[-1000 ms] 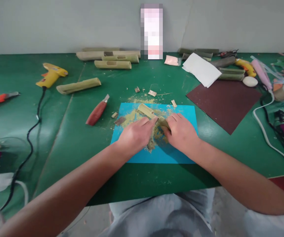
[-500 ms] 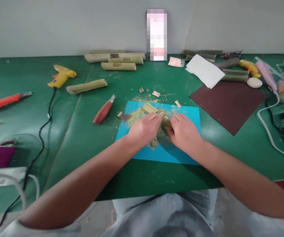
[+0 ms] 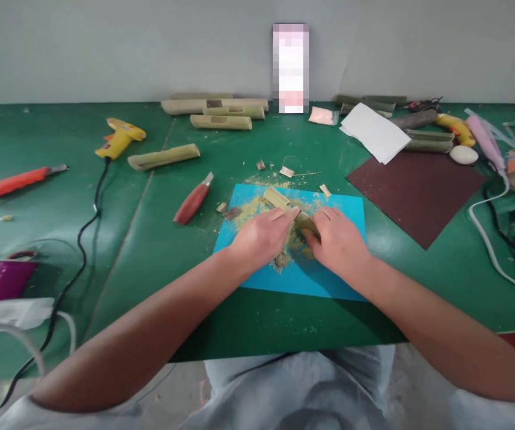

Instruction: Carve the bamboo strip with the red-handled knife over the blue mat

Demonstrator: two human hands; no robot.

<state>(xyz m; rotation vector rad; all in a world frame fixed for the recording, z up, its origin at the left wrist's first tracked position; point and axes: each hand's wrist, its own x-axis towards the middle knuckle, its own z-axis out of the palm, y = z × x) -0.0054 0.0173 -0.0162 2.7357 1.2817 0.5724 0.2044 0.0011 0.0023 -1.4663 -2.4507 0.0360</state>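
Observation:
A piece of bamboo tube (image 3: 277, 197) lies slantwise over a blue sheet (image 3: 329, 286) strewn with pale dust. My right hand (image 3: 341, 240) is closed around its near end, thumb underneath. Curled at the tube's middle is my left hand (image 3: 264, 234), its fingertips pressed together against the cut opening; whatever sits between them is hidden. Left of that hand, a small dark scrap (image 3: 233, 213) rests at the sheet's edge. A carving knife with a red handle (image 3: 193, 203) lies farther left on the green table.
Several cut bamboo pieces (image 3: 221, 122) lie along the wall, with another bamboo piece (image 3: 164, 157) nearer. A yellow glue gun (image 3: 120, 138) and red cutter (image 3: 11, 186) are at left. White paper (image 3: 373, 132) overlaps a dark brown sheet (image 3: 418, 203) at right.
The view has shifted slightly, so the table's things appear a little farther right. Both hands keep nearly the same place on the bamboo tube.

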